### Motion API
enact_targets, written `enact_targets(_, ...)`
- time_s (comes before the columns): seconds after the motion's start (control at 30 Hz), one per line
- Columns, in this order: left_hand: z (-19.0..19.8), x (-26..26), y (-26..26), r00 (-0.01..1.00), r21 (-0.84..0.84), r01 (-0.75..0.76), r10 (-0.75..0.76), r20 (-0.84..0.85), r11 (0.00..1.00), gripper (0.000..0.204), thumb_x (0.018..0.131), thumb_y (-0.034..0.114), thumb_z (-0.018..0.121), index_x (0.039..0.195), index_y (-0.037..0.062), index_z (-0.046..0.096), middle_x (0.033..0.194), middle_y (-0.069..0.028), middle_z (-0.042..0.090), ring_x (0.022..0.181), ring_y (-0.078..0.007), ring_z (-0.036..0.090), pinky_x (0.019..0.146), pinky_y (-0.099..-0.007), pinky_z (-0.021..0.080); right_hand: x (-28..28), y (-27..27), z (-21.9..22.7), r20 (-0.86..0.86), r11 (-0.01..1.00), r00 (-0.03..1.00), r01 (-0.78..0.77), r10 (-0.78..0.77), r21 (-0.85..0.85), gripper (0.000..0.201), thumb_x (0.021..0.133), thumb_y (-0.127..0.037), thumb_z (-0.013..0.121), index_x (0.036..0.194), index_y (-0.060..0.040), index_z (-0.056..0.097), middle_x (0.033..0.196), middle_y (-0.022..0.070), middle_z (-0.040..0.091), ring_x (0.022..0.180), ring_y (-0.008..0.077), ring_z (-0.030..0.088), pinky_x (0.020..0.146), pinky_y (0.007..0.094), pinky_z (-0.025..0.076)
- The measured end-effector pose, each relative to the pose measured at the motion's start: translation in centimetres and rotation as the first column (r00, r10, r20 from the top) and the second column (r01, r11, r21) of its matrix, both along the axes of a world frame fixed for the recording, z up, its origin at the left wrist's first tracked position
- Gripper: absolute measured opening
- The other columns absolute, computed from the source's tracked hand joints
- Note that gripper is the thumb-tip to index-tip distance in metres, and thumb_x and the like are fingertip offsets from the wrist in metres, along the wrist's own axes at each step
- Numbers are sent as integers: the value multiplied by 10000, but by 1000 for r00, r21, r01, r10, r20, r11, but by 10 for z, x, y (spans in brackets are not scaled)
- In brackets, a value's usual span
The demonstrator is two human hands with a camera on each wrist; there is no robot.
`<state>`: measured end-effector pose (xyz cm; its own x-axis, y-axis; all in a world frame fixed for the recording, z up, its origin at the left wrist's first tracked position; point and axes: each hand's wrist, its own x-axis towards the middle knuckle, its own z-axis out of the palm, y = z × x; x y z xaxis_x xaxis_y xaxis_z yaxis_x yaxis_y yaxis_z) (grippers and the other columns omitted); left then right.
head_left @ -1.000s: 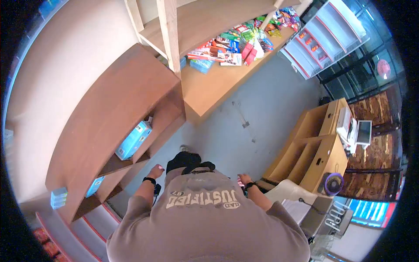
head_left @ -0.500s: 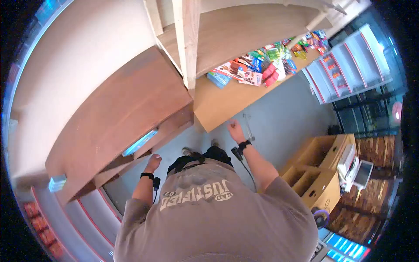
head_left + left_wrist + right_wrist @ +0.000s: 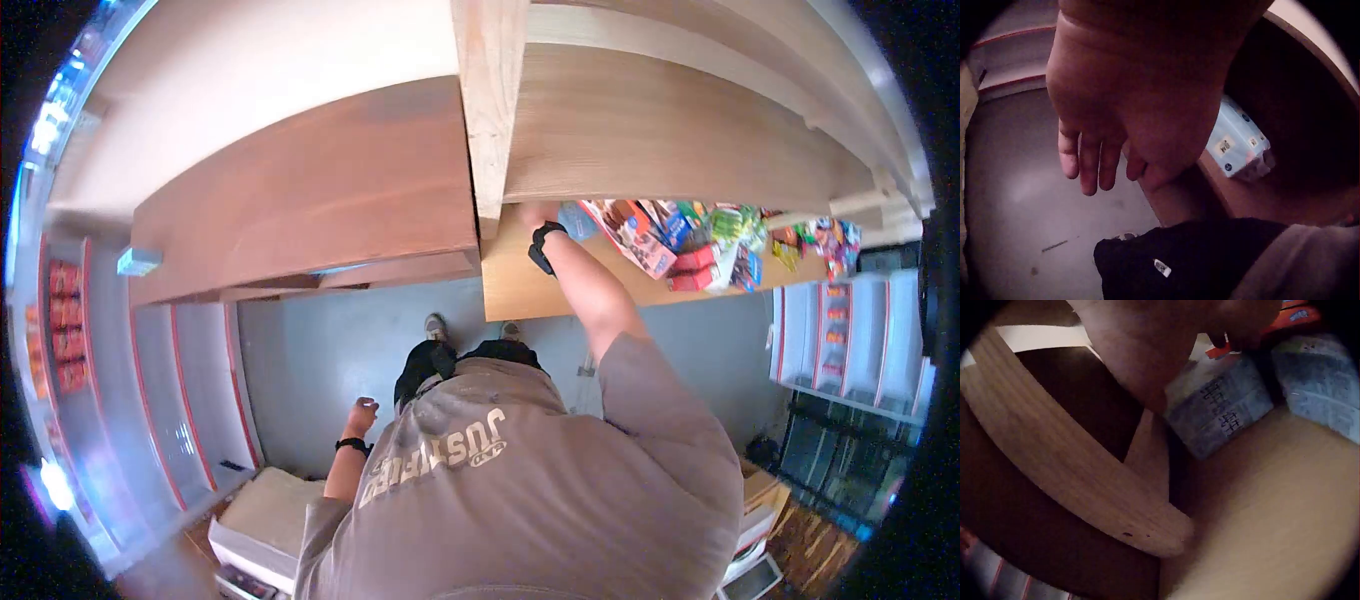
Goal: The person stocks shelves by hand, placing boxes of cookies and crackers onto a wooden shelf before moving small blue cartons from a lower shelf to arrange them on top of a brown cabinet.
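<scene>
My right hand [image 3: 537,214] reaches in under the upper shelf, its fingers mostly hidden by the board in the head view. In the right wrist view that hand [image 3: 1147,347] is right at a blue-and-white plastic-wrapped pack [image 3: 1222,409] with dark printed characters, overlapping its edge; I cannot tell whether the fingers grip it. A second blue pack [image 3: 1319,381] lies beside it on the wooden counter [image 3: 1266,506]. My left hand [image 3: 1135,106] hangs low at my side, fingers pointing down and holding nothing. Near it, a light-blue wrapped pack [image 3: 1235,140] sits in the brown cabinet.
A wooden post [image 3: 490,110] and the upper shelf [image 3: 680,130] stand close around my right arm. Colourful snack packages [image 3: 720,240] lie heaped along the counter. The brown cabinet [image 3: 310,190] adjoins on the left. White racks [image 3: 190,390] stand at left and white shelving [image 3: 850,330] at right.
I have stepped and turned toward the counter. My right hand has gone from beside my body up and forward under the upper shelf. The left hand stays low.
</scene>
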<state>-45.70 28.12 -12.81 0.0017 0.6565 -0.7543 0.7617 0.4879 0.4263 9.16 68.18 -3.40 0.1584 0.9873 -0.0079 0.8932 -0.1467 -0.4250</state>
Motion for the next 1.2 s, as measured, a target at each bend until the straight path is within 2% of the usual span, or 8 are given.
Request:
enact_targets(0.1, 2, 24, -47, 997, 161, -32, 21, 69, 987, 362, 823, 256, 623, 1105, 36, 565, 784, -147, 674, 694, -217, 658, 628, -360, 515, -5, 0, 1, -6, 995, 995, -103, 103, 14, 612, 737, -336, 684, 1254, -67, 497, 1299, 186, 484, 1204, 390, 432, 980, 481, 370)
enact_targets(0.17, 34, 67, -51, 832, -90, -551, 554, 23, 830, 348, 824, 226, 626, 1107, 33, 566, 814, -142, 673, 679, -214, 647, 620, -343, 510, -1, -8, -2, -4, 985, 986, -169, 169, 24, 614, 731, -339, 689, 1251, -71, 501, 1296, 184, 488, 1205, 387, 432, 981, 483, 368)
enact_targets(0.4, 31, 109, -73, 801, -57, -597, 599, 23, 800, 318, 821, 151, 616, 1109, 28, 567, 884, -139, 663, 678, -210, 634, 636, -324, 512, 6, 18, 2, 16, 965, 966, -258, 257, 44, 624, 709, -349, 705, 1241, -85, 515, 1286, 174, 502, 1208, 378, 434, 982, 489, 361)
enact_targets(0.43, 16, 99, -79, 989, 273, -125, 140, -37, 954, 320, 822, 157, 616, 1109, 26, 564, 881, -135, 663, 673, -207, 630, 641, -323, 512, 7, 22, 2, 21, 967, 967, -253, 253, 40, 625, 705, -350, 707, 1239, -87, 517, 1284, 173, 504, 1209, 376, 434, 982, 490, 360)
enact_targets(0.47, 8, 95, -86, 920, 506, 391, -312, -237, 769, 323, 823, 163, 616, 1109, 24, 560, 879, -131, 664, 668, -204, 627, 646, -322, 513, 10, 22, 2, 26, 968, 969, -248, 247, 33, 627, 702, -352, 710, 1238, -89, 518, 1283, 171, 506, 1209, 375, 435, 983, 491, 359)
enact_targets(0.5, 15, 104, -82, 920, 500, 393, -319, -230, 772, 323, 823, 163, 616, 1109, 24, 560, 879, -131, 664, 668, -204, 627, 646, -322, 513, 6, 21, 3, 32, 970, 970, -243, 242, 28, 628, 699, -353, 712, 1237, -91, 520, 1282, 170, 508, 1210, 373, 435, 983, 492, 358)
enact_targets(0.57, 45, 129, -56, 794, -31, -602, 602, 87, 798, 323, 834, 180, 608, 1109, 21, 550, 875, -125, 665, 667, -200, 629, 657, -315, 512, 5, 25, 3, 43, 972, 971, -236, 235, 21, 631, 693, -356, 716, 1234, -95, 524, 1279, 167, 511, 1211, 371, 435, 983, 494, 356)
enact_targets(1.2, 79, 121, 21, 905, 56, -418, 410, 113, 907, 346, 830, 181, 589, 1110, -17, 546, 871, -136, 658, 708, -194, 621, 687, -326, 507, -9, -11, 27, 125, 994, 986, -110, 111, -14, 721, 700, -498, 659, 1284, -111, 491, 1337, 168, 476, 1255, 372, 395, 1025, 512, 297)
